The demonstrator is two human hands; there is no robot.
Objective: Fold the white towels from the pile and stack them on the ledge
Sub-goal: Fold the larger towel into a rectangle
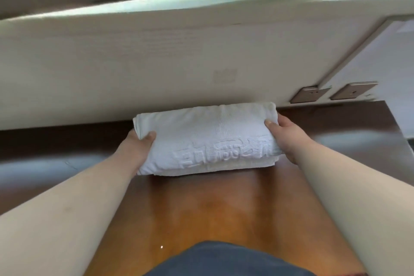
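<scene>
A folded white towel (206, 139) with raised woven characters lies on the brown wooden ledge (212, 208), its far edge against the cream wall panel. Another folded towel layer shows under its front edge. My left hand (140, 145) grips the towel's left end, thumb on top and fingers hidden beneath. At the right end, my right hand (282, 136) holds the towel the same way, thumb over the top. The pile of unfolded towels is out of view.
The cream wall panel (156, 69) rises right behind the towel. Two metal socket plates (331, 94) sit low on the wall at the right. The ledge ends at a right edge (398, 132). My dark blue clothing (224, 260) fills the bottom centre.
</scene>
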